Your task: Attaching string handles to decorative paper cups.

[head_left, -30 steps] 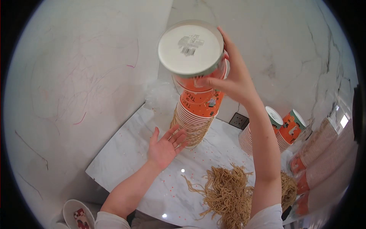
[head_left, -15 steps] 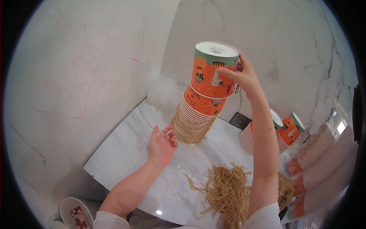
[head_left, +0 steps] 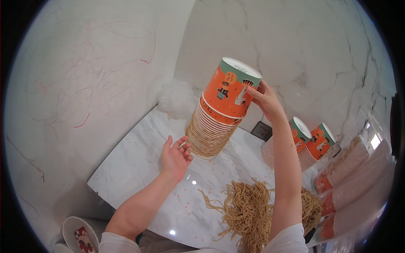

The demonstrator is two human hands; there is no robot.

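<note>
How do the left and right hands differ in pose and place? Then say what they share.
The left hand is empty, fingers loosely curled; the right hand grips the upturned top cup. The left hand sits low beside the cup stack; the right hand is at its top. Both are bare.

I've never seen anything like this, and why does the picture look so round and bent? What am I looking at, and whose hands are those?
There's no robot here: these are a person's own bare hands. A wide fisheye camera worn on their head looks down, so straight edges bend near the rim.

The right hand has its fingers around an orange-and-green cup, upside down atop a tall stack of cups. The left hand is open beside the stack, holding nothing.

On the marble-patterned table lies a heap of tan strands. Further right, more upside-down cups stand in stacks.
</note>
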